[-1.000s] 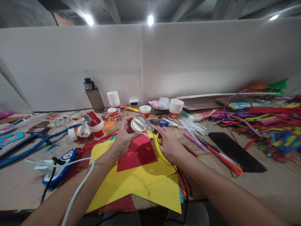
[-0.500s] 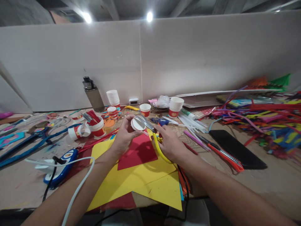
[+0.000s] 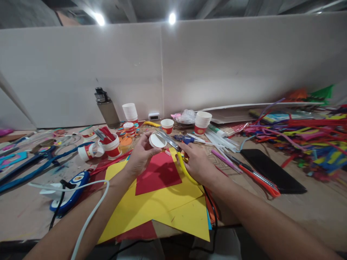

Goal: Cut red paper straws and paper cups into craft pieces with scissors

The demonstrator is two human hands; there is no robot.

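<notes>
My left hand [image 3: 139,156] is closed around a small white paper cup piece [image 3: 157,140] with a red rim, held just above the table. My right hand [image 3: 197,164] grips yellow-handled scissors [image 3: 173,146]; their metal blades reach up-left and touch the cup piece. Both hands hover over a red paper sheet [image 3: 158,173] that lies on larger yellow paper sheets [image 3: 159,209] near the table's front edge.
A red cup of tools [image 3: 111,146], paper cup stacks [image 3: 202,122] and a grey bottle [image 3: 107,108] stand behind. A black phone [image 3: 272,171], an orange utility knife [image 3: 257,178] and a pile of pipe cleaners [image 3: 306,139] lie right. A white cable [image 3: 89,213] and blue glue gun [image 3: 69,191] lie left.
Both hands have risen slightly and shifted away from me, with the cup piece and scissors still together. Nothing on the table has moved.
</notes>
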